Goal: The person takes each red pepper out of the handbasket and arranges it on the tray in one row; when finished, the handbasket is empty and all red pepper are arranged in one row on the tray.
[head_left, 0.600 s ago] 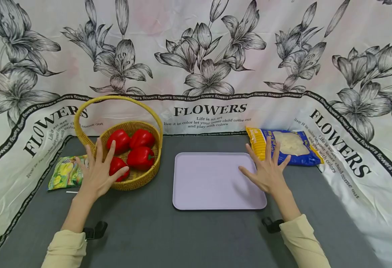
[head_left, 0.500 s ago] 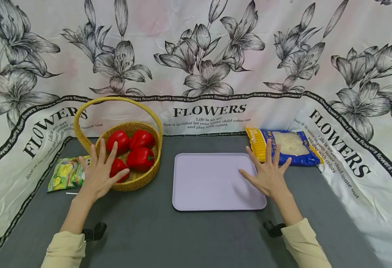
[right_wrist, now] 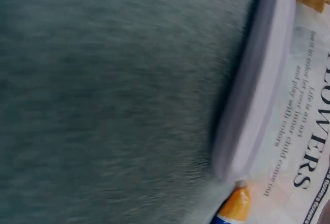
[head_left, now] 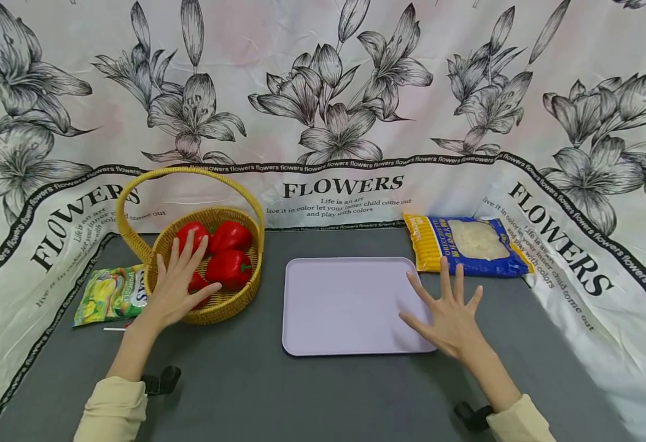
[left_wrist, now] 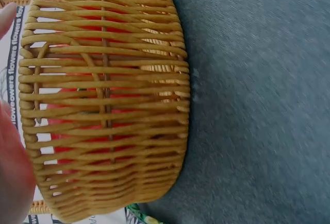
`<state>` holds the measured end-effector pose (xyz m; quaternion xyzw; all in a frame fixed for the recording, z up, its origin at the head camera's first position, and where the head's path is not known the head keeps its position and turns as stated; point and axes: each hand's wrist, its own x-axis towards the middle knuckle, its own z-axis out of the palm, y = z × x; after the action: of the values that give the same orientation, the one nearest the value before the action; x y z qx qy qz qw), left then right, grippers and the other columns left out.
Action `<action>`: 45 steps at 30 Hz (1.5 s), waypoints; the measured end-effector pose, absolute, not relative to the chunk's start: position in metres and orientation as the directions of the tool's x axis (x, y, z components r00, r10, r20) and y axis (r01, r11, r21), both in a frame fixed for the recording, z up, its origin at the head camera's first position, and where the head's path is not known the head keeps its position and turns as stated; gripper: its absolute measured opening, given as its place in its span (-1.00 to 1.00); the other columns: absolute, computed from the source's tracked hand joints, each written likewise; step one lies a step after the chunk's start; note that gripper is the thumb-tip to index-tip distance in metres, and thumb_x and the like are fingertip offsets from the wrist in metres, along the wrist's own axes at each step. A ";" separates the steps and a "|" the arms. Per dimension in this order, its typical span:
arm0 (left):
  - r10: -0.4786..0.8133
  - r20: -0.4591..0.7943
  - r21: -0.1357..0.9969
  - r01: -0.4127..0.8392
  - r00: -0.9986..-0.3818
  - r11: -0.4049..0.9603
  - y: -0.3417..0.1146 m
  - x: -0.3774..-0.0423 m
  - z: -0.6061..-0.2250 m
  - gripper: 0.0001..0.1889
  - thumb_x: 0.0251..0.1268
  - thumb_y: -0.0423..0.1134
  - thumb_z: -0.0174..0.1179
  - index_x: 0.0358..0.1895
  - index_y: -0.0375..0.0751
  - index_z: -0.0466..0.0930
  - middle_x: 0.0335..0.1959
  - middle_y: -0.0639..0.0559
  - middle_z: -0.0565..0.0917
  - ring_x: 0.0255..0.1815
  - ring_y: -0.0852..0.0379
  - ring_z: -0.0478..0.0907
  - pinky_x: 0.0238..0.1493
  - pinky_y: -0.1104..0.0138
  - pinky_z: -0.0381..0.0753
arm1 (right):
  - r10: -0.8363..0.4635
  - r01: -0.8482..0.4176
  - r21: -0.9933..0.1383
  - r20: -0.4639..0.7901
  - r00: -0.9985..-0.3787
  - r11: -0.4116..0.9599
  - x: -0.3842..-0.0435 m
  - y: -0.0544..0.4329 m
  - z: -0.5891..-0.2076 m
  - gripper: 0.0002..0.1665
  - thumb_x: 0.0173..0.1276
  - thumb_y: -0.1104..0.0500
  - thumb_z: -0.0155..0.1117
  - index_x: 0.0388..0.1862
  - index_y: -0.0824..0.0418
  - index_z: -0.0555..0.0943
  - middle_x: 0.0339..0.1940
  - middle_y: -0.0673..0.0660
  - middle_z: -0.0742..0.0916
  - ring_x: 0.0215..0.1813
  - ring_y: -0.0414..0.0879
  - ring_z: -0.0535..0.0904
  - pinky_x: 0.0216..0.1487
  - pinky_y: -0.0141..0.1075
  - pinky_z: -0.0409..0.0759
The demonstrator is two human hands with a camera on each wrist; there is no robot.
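My left hand (head_left: 176, 288), fingers spread, hovers over the near left side of a yellow wicker basket (head_left: 226, 313) with a tall handle. Several red bell peppers (head_left: 229, 270) lie in the basket, one partly hidden by that hand. In the left wrist view the woven basket wall (left_wrist: 108, 100) fills the middle, with red showing through the gaps. My right hand (head_left: 452, 319) is also spread, above the right edge of a pale lilac tray (head_left: 350, 307), and holds nothing. The tray's rim (right_wrist: 252, 95) shows in the right wrist view.
A blue and yellow bag (head_left: 472, 245) with a clear window lies behind the tray on the right. Left of the basket is a green and yellow packet (head_left: 110, 294), with a thin white stick (head_left: 115, 329) near it. Flower-printed cloth (head_left: 334, 110) rises behind the grey tabletop (head_left: 301, 399).
My left hand has shifted right, further over the basket. My right hand has drawn back slightly toward me and to the right. The head view has tilted up a little.
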<state>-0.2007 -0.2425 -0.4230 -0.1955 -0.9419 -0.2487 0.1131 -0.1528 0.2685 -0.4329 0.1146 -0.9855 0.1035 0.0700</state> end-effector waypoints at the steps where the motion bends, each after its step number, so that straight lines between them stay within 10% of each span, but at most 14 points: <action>1: 0.318 0.303 0.439 0.428 -0.898 0.790 -0.243 -0.203 -0.423 -0.05 0.27 0.11 0.15 0.56 0.06 -0.27 0.56 -0.01 -0.40 0.51 -0.21 -0.54 0.27 -0.37 -0.52 | -0.221 -0.249 -0.187 0.157 -0.963 0.950 -0.151 0.268 -0.434 -0.04 0.27 -0.42 0.03 0.56 -0.25 -0.07 0.50 0.13 -0.49 0.46 0.28 -0.63 0.10 0.57 -0.49; 25: 0.456 0.221 0.519 0.500 -0.862 0.693 -0.228 -0.239 -0.420 -0.16 0.03 -0.17 0.45 0.42 -0.22 0.27 0.44 -0.24 0.22 0.43 -0.33 0.11 0.28 -0.23 0.20 | -0.589 -0.558 -0.513 0.119 -0.799 0.653 -0.144 0.294 -0.465 -0.36 0.26 -0.06 0.35 0.32 0.03 0.50 0.56 0.32 -0.15 0.48 0.43 -0.34 0.17 0.53 -0.07; 33: 0.469 0.171 0.527 0.483 -0.867 0.700 -0.219 -0.246 -0.418 -0.26 0.03 -0.23 0.46 0.33 -0.26 0.40 0.35 -0.25 0.37 0.31 -0.24 0.35 0.21 -0.10 0.40 | -0.595 -0.554 -0.550 0.125 -0.794 0.625 -0.148 0.302 -0.466 -0.79 0.21 0.01 0.42 -0.16 -0.07 0.77 0.48 0.36 0.20 0.45 0.34 -0.01 0.23 0.42 0.04; 45: 0.447 0.147 0.520 0.453 -0.883 0.724 -0.219 -0.249 -0.415 -0.32 -0.03 -0.27 0.49 0.24 -0.33 0.48 0.25 -0.33 0.45 0.26 -0.28 0.37 0.18 -0.13 0.41 | -0.646 -0.589 -0.517 0.088 -0.758 0.621 -0.149 0.313 -0.458 -0.84 0.26 0.00 0.37 -0.20 -0.08 0.76 0.20 0.21 0.58 0.17 0.14 0.47 0.08 0.16 0.47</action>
<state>-0.2494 -0.2191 -0.4154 -0.2423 -0.9285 -0.2814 0.0059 -0.1488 0.3131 -0.4577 0.3438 -0.8986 0.2674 -0.0535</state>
